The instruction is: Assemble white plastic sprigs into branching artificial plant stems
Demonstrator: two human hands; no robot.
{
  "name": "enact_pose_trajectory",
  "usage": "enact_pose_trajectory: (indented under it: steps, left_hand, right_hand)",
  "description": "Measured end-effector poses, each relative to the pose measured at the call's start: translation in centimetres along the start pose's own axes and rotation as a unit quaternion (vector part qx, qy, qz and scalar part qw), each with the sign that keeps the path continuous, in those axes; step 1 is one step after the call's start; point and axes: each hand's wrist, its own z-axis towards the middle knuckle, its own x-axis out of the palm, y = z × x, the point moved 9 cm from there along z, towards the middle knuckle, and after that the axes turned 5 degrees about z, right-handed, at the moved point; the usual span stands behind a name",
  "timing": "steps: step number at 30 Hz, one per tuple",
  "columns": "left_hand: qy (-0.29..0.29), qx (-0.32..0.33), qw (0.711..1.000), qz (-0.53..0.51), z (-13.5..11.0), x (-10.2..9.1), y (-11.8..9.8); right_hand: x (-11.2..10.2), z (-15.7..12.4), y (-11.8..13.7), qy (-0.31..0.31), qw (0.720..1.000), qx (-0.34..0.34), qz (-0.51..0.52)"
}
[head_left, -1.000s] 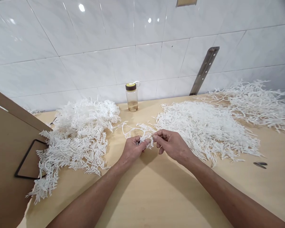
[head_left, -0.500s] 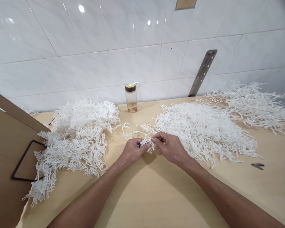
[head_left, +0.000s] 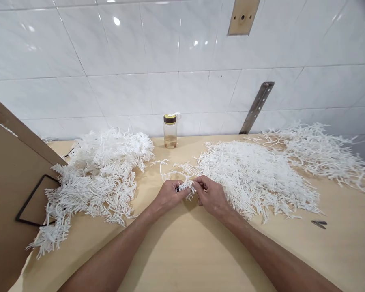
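My left hand [head_left: 168, 197] pinches a white, branching plastic-looking sprig [head_left: 187, 185] between thumb and fingers; a small dark bit shows by its fingertips, too small to name. My right hand [head_left: 212, 197] is closed at the sprig's right side, thumb and forefinger pressed together on its tips. Beyond my fingers, a thin white stem [head_left: 167, 174] curves over the table. Close to my right hand spreads a large heap of white sprigs [head_left: 255, 176]. Another tall heap of white sprigs [head_left: 103, 178] lies to the left of my left hand.
A clear bottle [head_left: 170, 136] with a dark lid stands near the tiled wall. More white branches [head_left: 313, 150] lie at back right. A small dark metal tool [head_left: 318, 224] rests on the table [head_left: 182, 259]. At left stands a brown cardboard-like panel [head_left: 12, 182] with a black handle [head_left: 24, 202].
The view has tilted upward, so the wall shows more and the table things sit lower. My right hand has shifted slightly toward my left hand. The sprig is still held.
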Motion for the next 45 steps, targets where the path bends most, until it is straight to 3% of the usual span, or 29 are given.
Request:
enact_pose_trajectory:
  steps: [6,16,25,34,45]
  left_hand:
    - [-0.020,-0.004,1.000,-0.005,0.1,-0.5,-0.2]
    - [-0.016,-0.082,0.996,-0.035,-0.3,-0.5,0.5]
    - [-0.056,-0.074,0.995,-0.045,-0.1,-0.8,0.8]
    - [-0.024,-0.070,0.996,-0.057,-0.2,-0.6,1.1]
    - [-0.029,-0.088,0.995,-0.030,-0.2,-0.7,1.3]
  right_hand:
    - [0.3,-0.1,-0.5,-0.013,1.000,-0.006,0.018]
    - [0.5,-0.1,-0.5,0.004,1.000,-0.001,0.031]
    - [0.6,-0.1,-1.3,0.004,0.999,0.008,0.040]
    - [0.7,0.3,-0.5,0.005,1.000,-0.014,0.016]
    - [0.6,0.2,-0.5,0.011,1.000,-0.018,0.009]
